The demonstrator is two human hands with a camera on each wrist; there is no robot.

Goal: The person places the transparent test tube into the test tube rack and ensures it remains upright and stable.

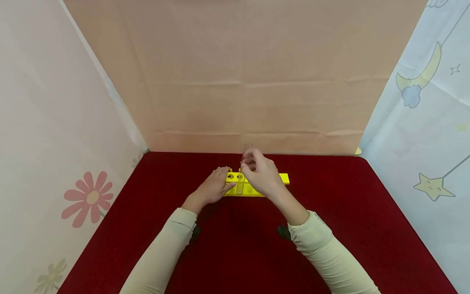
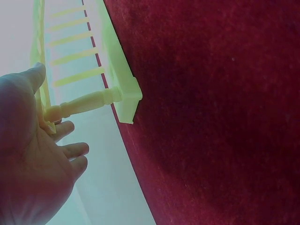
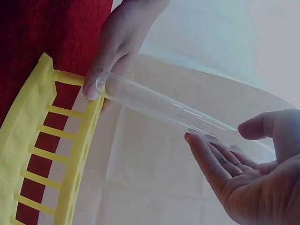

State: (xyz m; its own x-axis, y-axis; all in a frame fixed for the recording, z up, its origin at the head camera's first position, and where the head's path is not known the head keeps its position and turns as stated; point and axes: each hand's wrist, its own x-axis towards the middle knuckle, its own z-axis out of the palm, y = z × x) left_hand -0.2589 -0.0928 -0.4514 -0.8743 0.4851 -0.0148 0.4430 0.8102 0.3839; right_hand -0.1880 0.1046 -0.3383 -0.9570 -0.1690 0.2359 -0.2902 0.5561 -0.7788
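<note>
A yellow test tube rack [image 1: 284, 178] stands on the dark red cloth, with a row of round holes in its top bar and several pegs between bar and base. My left hand [image 1: 214, 185] grips the left end of that top bar, thumb on one side and fingers on the other. In the right wrist view a clear glass test tube [image 3: 150, 99] slants across, its rounded bottom beside my left thumb, near the top bar. My right hand [image 1: 262, 173] pinches the tube toward its upper end between thumb and fingers. No contents show in the tube.
The dark red cloth [image 1: 235, 253] covers the table. A plain tan sheet [image 1: 238, 73] hangs behind it. Pale printed sheets stand at the left [image 1: 44, 122] and right [image 1: 415, 134] sides.
</note>
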